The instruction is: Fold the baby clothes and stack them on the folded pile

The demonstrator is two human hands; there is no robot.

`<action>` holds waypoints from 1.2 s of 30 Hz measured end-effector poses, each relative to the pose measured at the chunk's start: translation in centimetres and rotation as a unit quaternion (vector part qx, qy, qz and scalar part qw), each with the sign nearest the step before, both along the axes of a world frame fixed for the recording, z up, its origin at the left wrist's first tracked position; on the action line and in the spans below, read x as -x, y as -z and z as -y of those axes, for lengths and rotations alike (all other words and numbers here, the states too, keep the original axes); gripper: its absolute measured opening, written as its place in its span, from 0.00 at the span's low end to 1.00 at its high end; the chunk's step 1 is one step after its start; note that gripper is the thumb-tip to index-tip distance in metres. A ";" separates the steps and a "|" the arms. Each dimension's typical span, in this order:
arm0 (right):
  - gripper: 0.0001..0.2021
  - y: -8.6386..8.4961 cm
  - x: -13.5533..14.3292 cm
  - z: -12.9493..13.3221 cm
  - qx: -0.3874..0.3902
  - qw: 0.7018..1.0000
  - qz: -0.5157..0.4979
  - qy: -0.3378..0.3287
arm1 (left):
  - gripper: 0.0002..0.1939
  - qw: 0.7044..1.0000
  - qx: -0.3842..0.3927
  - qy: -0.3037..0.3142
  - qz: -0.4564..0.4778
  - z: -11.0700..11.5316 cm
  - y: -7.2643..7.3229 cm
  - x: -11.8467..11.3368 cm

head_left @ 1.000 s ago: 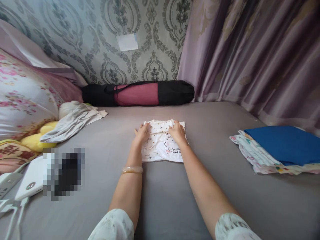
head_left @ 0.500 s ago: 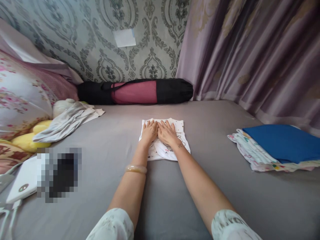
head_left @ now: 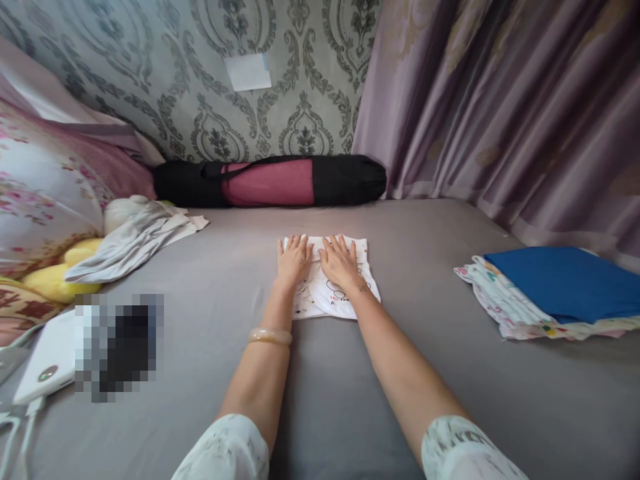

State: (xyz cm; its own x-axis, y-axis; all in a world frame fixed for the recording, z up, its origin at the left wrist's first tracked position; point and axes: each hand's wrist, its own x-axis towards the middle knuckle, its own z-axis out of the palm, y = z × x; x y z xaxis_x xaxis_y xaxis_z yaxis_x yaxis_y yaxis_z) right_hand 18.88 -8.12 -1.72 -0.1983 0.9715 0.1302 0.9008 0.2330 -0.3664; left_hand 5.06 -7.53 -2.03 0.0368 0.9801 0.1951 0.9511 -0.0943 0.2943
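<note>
A small white printed garment, folded, lies flat on the grey bed sheet in front of me. Dark specks and a cartoon outline with red and black lettering show on it. My left hand lies flat on its left edge, fingers spread and pointing away from me. On its upper right part rests my right hand, palm down with the fingers apart. Both hands press on the cloth without gripping it, and they cover part of the print.
To the right lies a stack of folded clothes with a blue piece on top. A black and maroon roll bag lies against the wall. On the left are a crumpled grey cloth, a yellow plush and a white power bank with cables.
My hands were side by side, nearly touching, on the middle of the garment. They have slid apart, the left one leftward and the right one slightly to the right.
</note>
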 end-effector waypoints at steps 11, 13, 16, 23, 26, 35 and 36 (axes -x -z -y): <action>0.27 0.2 -0.2 -0.2 0.054 0.998 0.018 0.009 | 0.30 0.996 0.086 -0.014 -0.010 -0.3 0.5 0.6; 0.27 0.1 -0.4 -0.2 0.059 0.998 0.019 0.009 | 0.29 0.997 0.074 -0.015 -0.011 -0.2 0.4 0.8; 0.28 0.0 -1.0 -0.3 0.018 0.999 0.026 0.038 | 0.29 0.998 0.051 -0.025 -0.009 -0.3 0.4 1.2; 0.29 0.6 -2.2 -0.5 0.036 0.995 0.029 0.094 | 0.31 0.997 0.076 -0.031 0.009 -0.6 1.6 1.9; 0.29 0.8 -2.0 -0.3 0.031 0.994 0.032 0.095 | 0.31 0.997 0.072 -0.029 0.013 -0.5 2.0 1.9; 0.30 -1.5 -3.5 -0.1 0.097 0.994 -0.009 0.053 | 0.31 0.990 0.124 -0.021 0.060 0.5 -1.2 3.0; 0.30 -1.9 -4.1 0.5 0.089 0.995 -0.010 0.034 | 0.31 0.992 0.118 -0.005 0.053 1.2 -1.6 3.3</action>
State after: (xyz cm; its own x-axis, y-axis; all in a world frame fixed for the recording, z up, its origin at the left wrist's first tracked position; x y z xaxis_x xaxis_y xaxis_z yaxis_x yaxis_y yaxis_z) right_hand 22.96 -8.63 0.16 -0.1300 0.9906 -0.0414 0.9045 0.1014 -0.4142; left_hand 1.77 -8.78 -0.39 0.0180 0.9992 -0.0371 0.9143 -0.0014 0.4050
